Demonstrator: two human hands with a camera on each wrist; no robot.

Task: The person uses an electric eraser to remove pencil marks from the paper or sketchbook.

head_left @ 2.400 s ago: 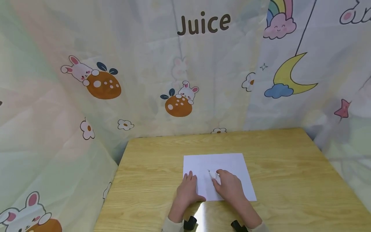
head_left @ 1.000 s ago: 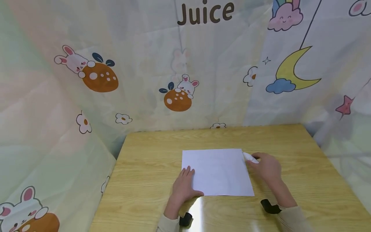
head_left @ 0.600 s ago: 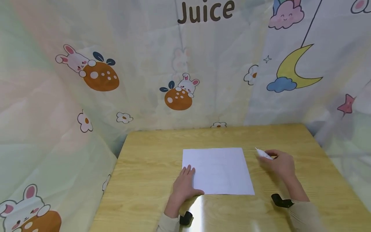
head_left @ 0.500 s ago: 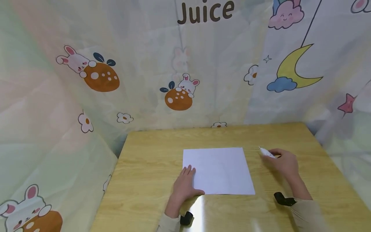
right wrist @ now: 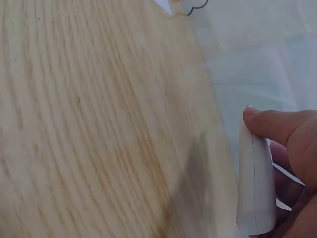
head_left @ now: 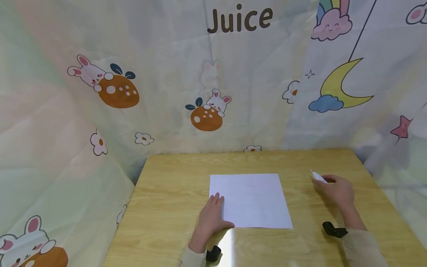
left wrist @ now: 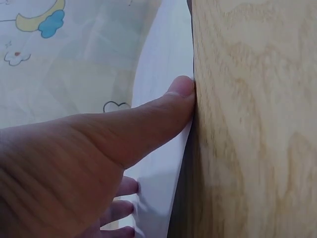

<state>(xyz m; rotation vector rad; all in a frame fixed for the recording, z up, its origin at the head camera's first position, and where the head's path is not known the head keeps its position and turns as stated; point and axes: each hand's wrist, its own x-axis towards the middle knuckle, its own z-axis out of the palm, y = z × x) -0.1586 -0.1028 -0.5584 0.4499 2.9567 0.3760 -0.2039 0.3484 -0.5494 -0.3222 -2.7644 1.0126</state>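
A sheet of white paper [head_left: 253, 200] lies on the wooden table. My left hand [head_left: 211, 215] rests on its lower left part, fingers spread. In the left wrist view the thumb of that hand [left wrist: 89, 158] lies across the paper [left wrist: 163, 74] at its near edge. Off to the right of the sheet, my right hand [head_left: 338, 191] grips a white tapered tool [head_left: 319, 177] with a thin pointed tip, between thumb and fingers. Close up, the white tool [right wrist: 256, 183] has a smooth rounded body with a seam; its kind cannot be told.
The wooden table [head_left: 173, 193] ends at a hanging fabric backdrop [head_left: 160, 85] printed with rabbits, a moon and flowers. Another fabric side [head_left: 50, 159] hangs at the left. Both wrists carry a black camera mount [head_left: 334, 230].
My right hand has carried the white tool from the middle of the paper past its right edge, then farther right over the table. The left hand has stayed on the sheet.
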